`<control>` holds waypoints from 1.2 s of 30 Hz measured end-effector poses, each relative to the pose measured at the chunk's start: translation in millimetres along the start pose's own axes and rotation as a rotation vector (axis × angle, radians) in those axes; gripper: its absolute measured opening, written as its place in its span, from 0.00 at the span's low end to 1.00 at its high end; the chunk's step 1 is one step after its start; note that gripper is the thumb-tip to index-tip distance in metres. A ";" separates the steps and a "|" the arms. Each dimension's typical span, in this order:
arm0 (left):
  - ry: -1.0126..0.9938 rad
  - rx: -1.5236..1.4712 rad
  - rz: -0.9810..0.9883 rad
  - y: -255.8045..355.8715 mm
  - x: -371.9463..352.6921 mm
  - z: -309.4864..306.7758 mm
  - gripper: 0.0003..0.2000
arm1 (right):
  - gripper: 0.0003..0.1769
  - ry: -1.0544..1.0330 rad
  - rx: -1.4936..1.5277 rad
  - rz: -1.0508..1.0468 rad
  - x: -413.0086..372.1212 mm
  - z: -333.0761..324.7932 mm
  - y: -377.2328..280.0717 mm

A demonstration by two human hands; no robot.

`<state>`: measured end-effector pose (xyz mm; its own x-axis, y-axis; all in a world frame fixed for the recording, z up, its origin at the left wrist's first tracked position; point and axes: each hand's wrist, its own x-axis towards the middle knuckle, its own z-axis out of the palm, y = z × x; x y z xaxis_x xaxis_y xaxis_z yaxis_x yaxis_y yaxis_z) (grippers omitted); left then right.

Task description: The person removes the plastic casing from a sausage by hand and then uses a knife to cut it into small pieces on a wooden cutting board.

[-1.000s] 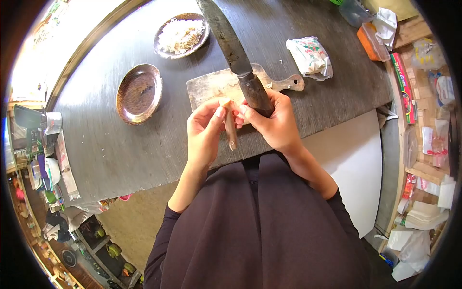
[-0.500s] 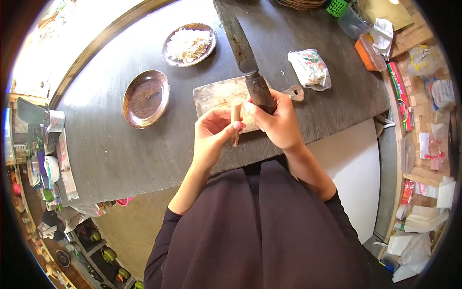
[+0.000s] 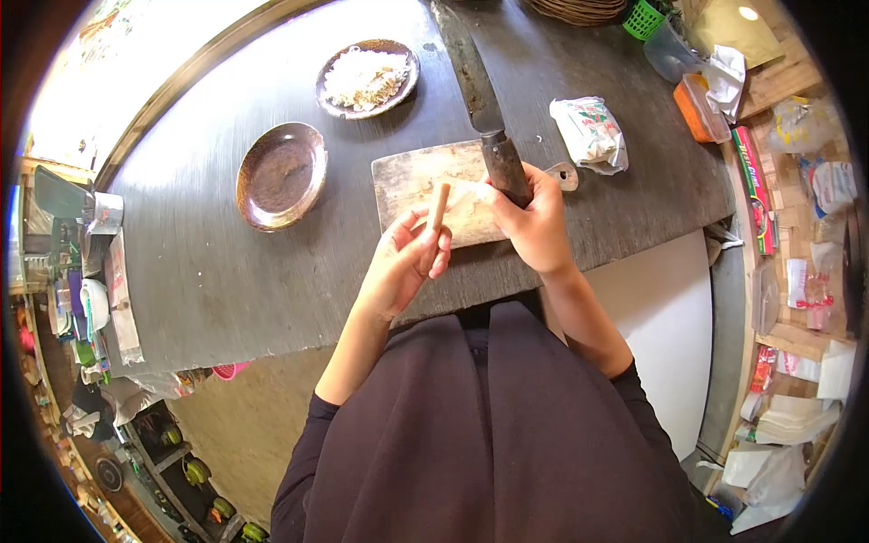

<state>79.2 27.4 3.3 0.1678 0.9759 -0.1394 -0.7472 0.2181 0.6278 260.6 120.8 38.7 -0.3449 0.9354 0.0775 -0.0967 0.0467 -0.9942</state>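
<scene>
My left hand (image 3: 405,262) pinches a short brown stick-like piece (image 3: 439,208) between thumb and fingers, its top end pointing up. What the piece is made of I cannot make out. In my right hand (image 3: 539,226) is the dark wooden handle of a large knife (image 3: 469,80), its long, stained blade pointing away from me. Both hands are above the near part of a wooden cutting board (image 3: 407,181). The board lies on a dark table (image 3: 199,299), its holed handle to the right.
Beyond the board are an oval brown dish (image 3: 282,176) and a plate (image 3: 412,86) heaped with pale shredded food. A white printed packet (image 3: 588,134) lies to the right. Farther right stand an orange-filled plastic container (image 3: 699,109) and a green basket (image 3: 643,18). Utensils crowd the left edge.
My left hand has moved slightly lower and left with the brown piece, now tilted and farther from the knife handle. The knife stays gripped in my right hand. The view has shifted a little.
</scene>
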 end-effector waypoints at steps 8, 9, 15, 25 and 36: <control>0.105 0.013 0.179 -2.8 -0.2 5.1 0.12 | 0.07 -0.014 0.061 0.148 -12.6 5.6 10.6; 0.123 -0.040 0.159 -0.3 -2.4 9.5 0.15 | 0.07 -0.017 0.084 0.160 -14.2 7.7 12.1; -0.019 -0.317 0.079 -5.2 -5.4 -4.8 0.16 | 0.07 -0.024 0.051 0.227 -21.7 13.9 19.7; 0.227 0.091 0.361 -15.2 2.3 -3.0 0.10 | 0.06 -0.021 0.086 0.169 -23.6 12.9 8.0; 0.428 -0.050 0.309 -15.0 6.8 -0.3 0.16 | 0.04 -0.172 0.270 0.356 -50.3 30.5 17.7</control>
<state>91.3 30.7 -7.4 -0.3345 0.9057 -0.2604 -0.7517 -0.0898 0.6533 247.7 63.9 19.4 -0.5477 0.8044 -0.2302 -0.1759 -0.3797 -0.9082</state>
